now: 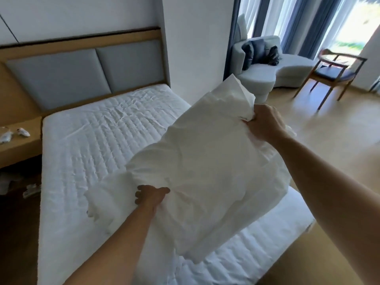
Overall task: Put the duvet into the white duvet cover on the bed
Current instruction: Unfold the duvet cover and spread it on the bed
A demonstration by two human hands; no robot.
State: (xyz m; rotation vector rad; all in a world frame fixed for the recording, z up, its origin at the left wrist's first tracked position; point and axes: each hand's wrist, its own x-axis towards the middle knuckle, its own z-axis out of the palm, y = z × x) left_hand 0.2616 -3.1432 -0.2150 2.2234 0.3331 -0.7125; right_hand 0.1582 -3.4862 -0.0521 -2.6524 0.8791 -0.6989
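Note:
A folded bundle of white bedding (205, 161) hangs in the air above the right half of the bed (92, 136). I cannot tell whether it is the duvet or the duvet cover. My left hand (151, 195) grips its lower left edge, fingers curled into the cloth. My right hand (265, 123) pinches the upper right edge, where a bunched corner sticks up. The bed bears a white quilted mattress pad with nothing else lying on it. More white cloth lies on the bed's near end under the bundle.
A grey padded headboard (82, 73) stands behind the bed. A wooden nightstand (18, 145) with small white items is at the left, with litter on the floor below. A white sofa (273, 68) and a wooden chair (333, 73) stand at the right on the wooden floor.

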